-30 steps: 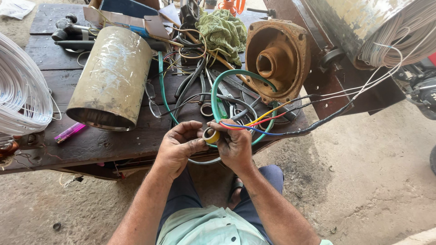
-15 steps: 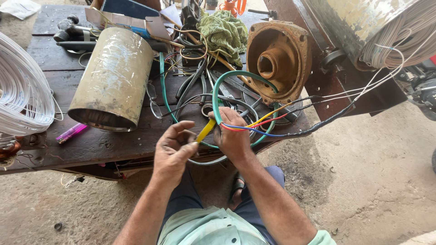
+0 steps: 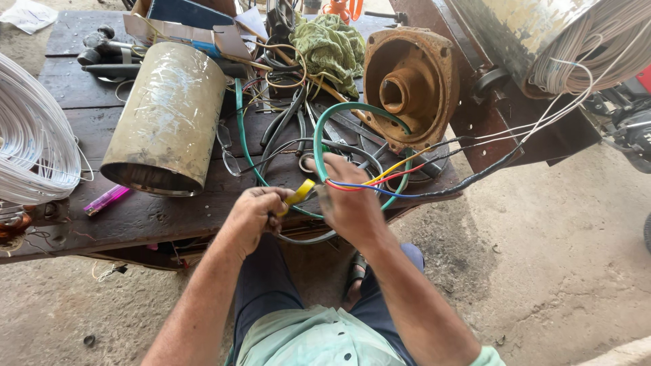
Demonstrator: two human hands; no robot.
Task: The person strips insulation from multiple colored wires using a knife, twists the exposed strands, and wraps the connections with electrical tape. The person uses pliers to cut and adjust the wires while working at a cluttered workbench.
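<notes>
One metal cylinder (image 3: 166, 118) — one green rag (image 3: 332, 44).

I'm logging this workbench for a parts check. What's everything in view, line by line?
metal cylinder: one, dull grey, lying on bench left
rusty pump housing: one, orange-brown, bench right
green cloth: one, bench back
white wire coil: one, far left
pink lighter: one, bench front left
green hose: one loop, centre
coloured wires: red, blue, yellow, from black cable, at right hand
yellow tape: one, in left hand
left hand: gripping tape
right hand: holding wires
</notes>
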